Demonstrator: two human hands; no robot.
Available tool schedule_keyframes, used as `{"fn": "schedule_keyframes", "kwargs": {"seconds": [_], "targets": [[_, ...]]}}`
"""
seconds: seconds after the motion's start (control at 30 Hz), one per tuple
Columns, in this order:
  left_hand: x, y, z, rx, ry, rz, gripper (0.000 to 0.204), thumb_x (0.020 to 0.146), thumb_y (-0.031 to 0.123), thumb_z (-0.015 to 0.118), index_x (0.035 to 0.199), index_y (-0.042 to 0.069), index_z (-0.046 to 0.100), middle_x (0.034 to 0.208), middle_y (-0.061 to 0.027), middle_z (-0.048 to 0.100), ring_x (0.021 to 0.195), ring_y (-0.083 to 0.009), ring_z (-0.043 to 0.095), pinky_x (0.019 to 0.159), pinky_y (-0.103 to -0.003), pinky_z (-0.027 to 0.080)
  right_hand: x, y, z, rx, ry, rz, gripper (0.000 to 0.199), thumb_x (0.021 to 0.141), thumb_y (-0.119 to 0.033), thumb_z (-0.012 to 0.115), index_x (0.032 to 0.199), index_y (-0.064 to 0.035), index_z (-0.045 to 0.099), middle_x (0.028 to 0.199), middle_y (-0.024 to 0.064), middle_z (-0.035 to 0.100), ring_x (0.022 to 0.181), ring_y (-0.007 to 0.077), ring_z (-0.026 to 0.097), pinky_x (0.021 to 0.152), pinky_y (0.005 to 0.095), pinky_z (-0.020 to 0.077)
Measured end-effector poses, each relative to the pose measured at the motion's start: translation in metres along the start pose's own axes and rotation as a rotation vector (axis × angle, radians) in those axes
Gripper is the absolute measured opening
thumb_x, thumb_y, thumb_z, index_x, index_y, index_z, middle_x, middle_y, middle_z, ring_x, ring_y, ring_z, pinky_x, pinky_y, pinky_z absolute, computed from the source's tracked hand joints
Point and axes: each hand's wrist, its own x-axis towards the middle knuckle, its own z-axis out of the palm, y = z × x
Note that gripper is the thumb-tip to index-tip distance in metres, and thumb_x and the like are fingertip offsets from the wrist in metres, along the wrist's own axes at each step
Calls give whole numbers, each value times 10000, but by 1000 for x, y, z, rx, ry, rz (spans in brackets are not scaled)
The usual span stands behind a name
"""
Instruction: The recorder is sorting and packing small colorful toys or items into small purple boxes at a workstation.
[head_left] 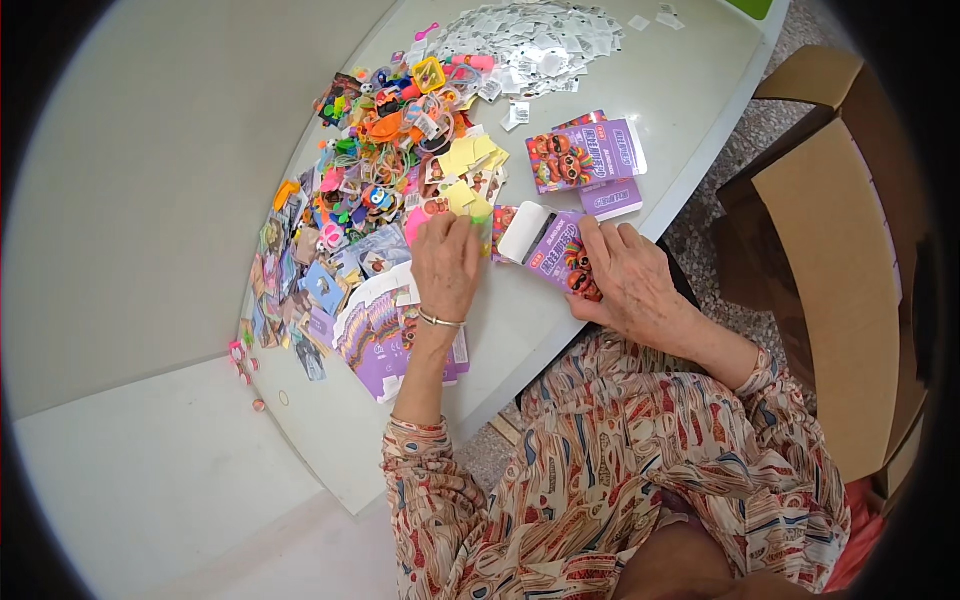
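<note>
My right hand (632,278) grips a small purple printed box (562,250), thumb on the near side and fingers over the top. The box lies tilted, its white end flap (524,234) standing open toward the left. My left hand (446,268), a bracelet at its wrist, is closed with bent fingers at small yellow cards (459,196) and a green slip (479,210). Its fingertips are turned away, so what they pinch is hidden. A bright printed piece (501,220) lies between the two hands, partly behind the open box.
Mixed small toys (375,150) heap at the left. Many small clear-and-white packets (540,45) lie at the far side. Purple boxes (575,158) lie beyond my right hand; flat purple cartons (372,340) fan out near my left wrist. A cardboard carton (825,270) stands beyond the right edge.
</note>
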Motion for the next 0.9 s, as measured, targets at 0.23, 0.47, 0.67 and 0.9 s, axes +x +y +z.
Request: {"fn": "schedule_keyframes", "kwargs": {"seconds": [0.23,0.47,0.67,0.9], "targets": [[13,36,-31,-465,221,-273,111,859,29,632,955,-12,671,747,-101,622,638,-183,583,587,-287,452,0,3,-1,-8,-29,4,827,680,-329,745,1269,113,370,953,167,516,859,284,541,735,360,482],[4,66,-34,-420,-35,-90,180,785,-19,659,963,12,666,790,-122,634,674,-287,590,616,-350,475,2,-3,0,24,49,-31,806,628,-285,784,1229,79,387,904,133,516,843,255,564,696,344,502],[8,72,-38,-263,-40,105,184,823,17,640,1007,31,644,953,-105,623,736,-244,602,680,-318,472,0,1,1,103,65,-41,753,640,-263,768,1201,69,392,917,156,524,813,292,573,709,371,500],[-16,65,-28,-1362,-84,-700,215,946,131,572,1129,20,592,1020,-66,644,845,-155,633,707,-296,512,3,2,6,244,159,14,819,646,-257,765,1251,89,335,968,211,530,889,374,582,754,428,494]]}}
